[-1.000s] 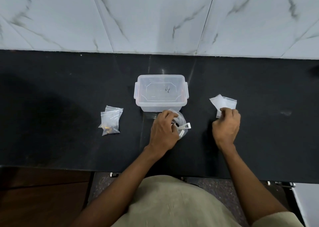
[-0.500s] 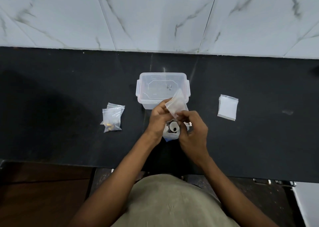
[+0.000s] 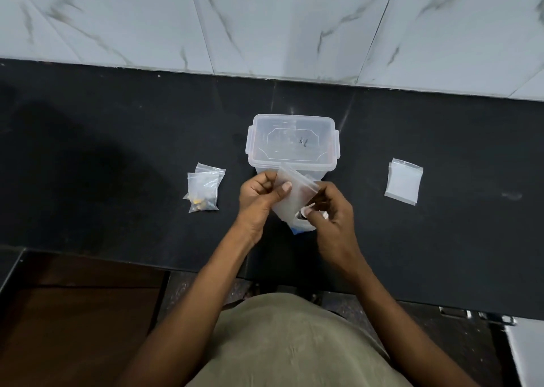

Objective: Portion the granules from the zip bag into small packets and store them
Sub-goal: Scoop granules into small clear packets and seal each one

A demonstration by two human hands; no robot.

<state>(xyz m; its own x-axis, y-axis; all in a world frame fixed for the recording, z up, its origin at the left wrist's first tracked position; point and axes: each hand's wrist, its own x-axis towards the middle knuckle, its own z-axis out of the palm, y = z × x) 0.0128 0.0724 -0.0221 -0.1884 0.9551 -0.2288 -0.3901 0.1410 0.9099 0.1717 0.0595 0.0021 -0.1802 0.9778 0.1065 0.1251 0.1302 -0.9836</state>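
Observation:
Both hands hold one small empty clear packet (image 3: 290,198) just above the black counter, in front of the clear lidded plastic box (image 3: 293,145). My left hand (image 3: 259,201) pinches its upper left edge with thumb on top. My right hand (image 3: 331,210) grips its right edge near the zip. Under the hands lies the zip bag (image 3: 301,225), mostly hidden, with a white and blue part showing. Two filled packets (image 3: 204,191) with yellowish granules lie to the left. A stack of empty packets (image 3: 403,185) lies to the right.
The black counter (image 3: 103,151) runs left to right with a marble-tiled wall (image 3: 265,24) behind it. Its front edge is close to my body. A brown wooden surface (image 3: 79,322) lies below at the left.
My right hand took one empty packet from the stack at the right and brought it to the middle. My left hand left the zip bag and now grips the packet too.

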